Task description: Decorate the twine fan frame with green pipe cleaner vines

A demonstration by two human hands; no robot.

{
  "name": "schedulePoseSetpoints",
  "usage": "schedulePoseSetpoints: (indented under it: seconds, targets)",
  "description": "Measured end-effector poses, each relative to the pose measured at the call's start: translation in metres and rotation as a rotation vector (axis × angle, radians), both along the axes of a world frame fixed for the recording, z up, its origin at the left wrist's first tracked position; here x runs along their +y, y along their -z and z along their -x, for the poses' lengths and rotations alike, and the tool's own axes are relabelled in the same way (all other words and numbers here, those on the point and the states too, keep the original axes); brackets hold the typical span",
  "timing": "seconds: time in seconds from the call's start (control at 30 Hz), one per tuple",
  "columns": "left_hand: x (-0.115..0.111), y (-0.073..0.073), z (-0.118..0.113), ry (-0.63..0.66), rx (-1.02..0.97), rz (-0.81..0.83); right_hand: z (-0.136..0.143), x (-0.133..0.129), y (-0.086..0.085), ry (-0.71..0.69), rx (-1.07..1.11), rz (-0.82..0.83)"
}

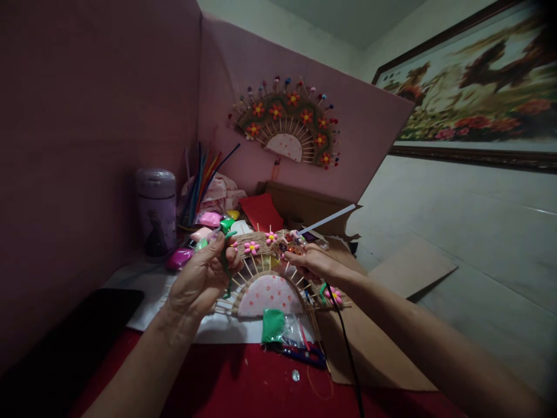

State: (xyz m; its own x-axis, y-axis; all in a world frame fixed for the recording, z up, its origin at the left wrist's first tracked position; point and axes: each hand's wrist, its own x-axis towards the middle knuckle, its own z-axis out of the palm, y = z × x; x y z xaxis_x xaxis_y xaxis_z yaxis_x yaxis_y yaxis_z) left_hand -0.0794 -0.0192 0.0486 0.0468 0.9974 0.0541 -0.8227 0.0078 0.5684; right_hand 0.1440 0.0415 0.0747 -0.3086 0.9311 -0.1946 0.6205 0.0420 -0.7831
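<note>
So going by size, the biggest thing in play is the half-round fan [261, 251], and I'm using that as my landmark. It's lying on the white sheet [148, 299], and it's looking light but awkward: the cord-wrapped band is probably flexing a bit, while the thin sticks are seeming stiff and snappable. I'd be holding it by the band or the dotted panel [272, 296], definitely not by the stick tips, and I'd be keeping fingers off the pink flowers [251, 248] in case they're denting or popping loose. Above the far edge of the fan, the right hand [319, 261] is wrapping around what's looking like a patterned glue gun [290, 244], with a pale stick [328, 219] poking out of it and a black cord [343, 328] trailing down past the fan's right side. That's probably being the heaviest piece here, rigid, with the cord tugging a little, so the handle is making sense as the grip and the nozzle is worth avoiding. Over the fan's left part, the left hand [195, 284] is pinching a thin green strip [224, 261] between thumb and fingers. It's hanging in a curve, so I'm guessing nearly weightless, soft and bendy; light fingertips near one end should be working, since squeezing might be kinking it.
</note>
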Motion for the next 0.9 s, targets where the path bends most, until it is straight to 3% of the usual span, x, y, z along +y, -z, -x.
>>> schedulePoseSetpoints:
  seconds: [0.33, 0.57, 0.9]
  targets:
    - [0.0, -0.002, 0.0, -0.009, -0.002, 0.002, -0.002, 0.005, 0.005, -0.012, 0.008, -0.054]
    - [-0.001, -0.002, 0.0, -0.02, 0.012, 0.002, -0.004, 0.003, -0.003, -0.054, -0.087, -0.082]
    - [-0.002, -0.004, -0.001, -0.04, 0.007, 0.027, 0.013, -0.001, -0.008, -0.027, 0.002, -0.026]
